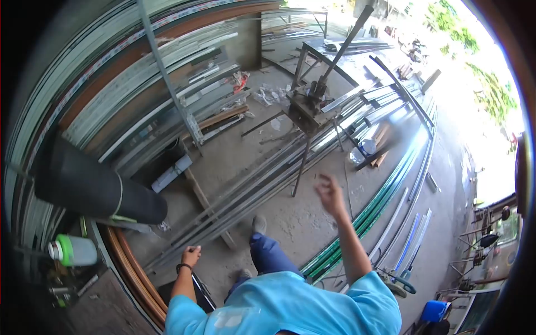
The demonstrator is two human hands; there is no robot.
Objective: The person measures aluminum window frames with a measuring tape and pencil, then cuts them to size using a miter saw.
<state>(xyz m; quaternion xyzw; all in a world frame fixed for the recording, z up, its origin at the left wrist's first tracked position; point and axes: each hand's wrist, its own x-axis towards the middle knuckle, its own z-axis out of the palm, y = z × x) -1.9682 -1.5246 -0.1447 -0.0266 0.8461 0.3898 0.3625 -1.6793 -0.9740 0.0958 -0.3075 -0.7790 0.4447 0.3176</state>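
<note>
My right hand (pixel 330 196) is stretched out over the floor with its fingers apart and nothing in them. Beyond it stands a metal bench stand (pixel 312 103) with thin legs and a long upright lever (pixel 349 42). My left hand (pixel 191 256), a dark band at its wrist, hangs low on the left side with curled fingers. Whatever those fingers hold, if anything, is too small to make out. Closest to the left hand are long grey metal profiles (pixel 245 192) lying across the floor. A black flat object (pixel 202 293) shows partly beside the left forearm.
Green-wrapped profiles (pixel 365 220) run along the floor at my right. On the left are a rack post (pixel 167 78), a black roll (pixel 106 187) and a green-and-white jug (pixel 72 250). A worktable (pixel 335 61) stands farther back. A blue container (pixel 434 311) is at lower right.
</note>
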